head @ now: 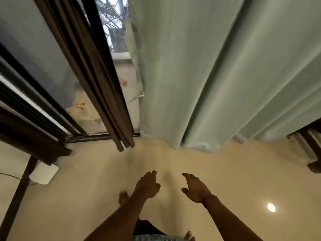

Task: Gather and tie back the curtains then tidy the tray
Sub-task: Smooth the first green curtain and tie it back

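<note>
Nearest, at six o'clock in the view, the left hand and the right hand are reaching forward side by side over the pale floor. Both are lying loose and spread, palms turned partly toward each other, and are holding nothing. A red thread is circling the right wrist, and a bare foot is showing just behind the left wrist.

Beyond the hands the curtains are hanging well apart from them, not yet touched. The pale green curtain is filling the view from twelve to three o'clock, its long folds running straight up from a hem that is meeting the floor. The right hand is sitting nearer to it, so I judge that the gathering reach is going forward and a little right. The narrow brown curtain is hanging at eleven o'clock, closer to the left hand, in front of the glass door.

At nine o'clock, dark wooden furniture is being cut off by the frame edge. The curtain tops are running out of view, no tie-back is clearly showing, and the tray is nowhere in sight. A small pale thing on the green curtain's inner edge is too blurred to name.
</note>
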